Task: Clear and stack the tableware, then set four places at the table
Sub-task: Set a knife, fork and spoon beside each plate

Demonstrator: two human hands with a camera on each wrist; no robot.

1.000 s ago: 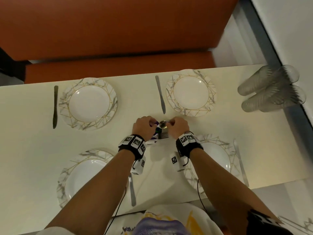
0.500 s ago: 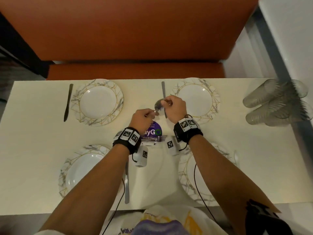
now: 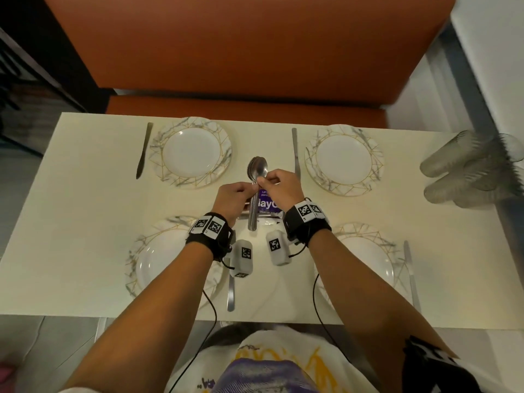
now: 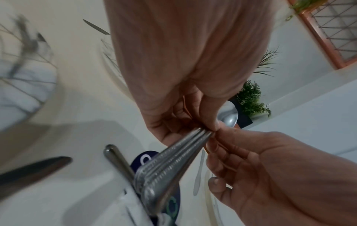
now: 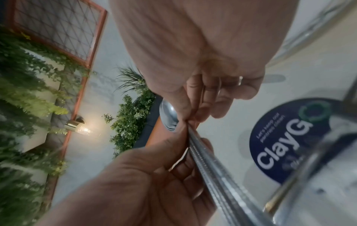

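A bundle of several steel spoons hangs above the middle of the white table, bowls pointing away from me. My left hand pinches the handles from the left, and my right hand pinches them just below the bowls. The left wrist view shows the ribbed spoon handles between the thumb and fingers of both hands. Four marbled plates sit far left, far right, near left and near right. A knife lies beside each.
Several clear glasses lie stacked on their sides at the table's right end. A purple round sticker marks the table centre under my hands, with more cutlery lying there. An orange bench runs along the far edge.
Both hands rose from the cutlery pile at the table centre with the spoons, which now stand out beyond the fingers as one gathered bundle.
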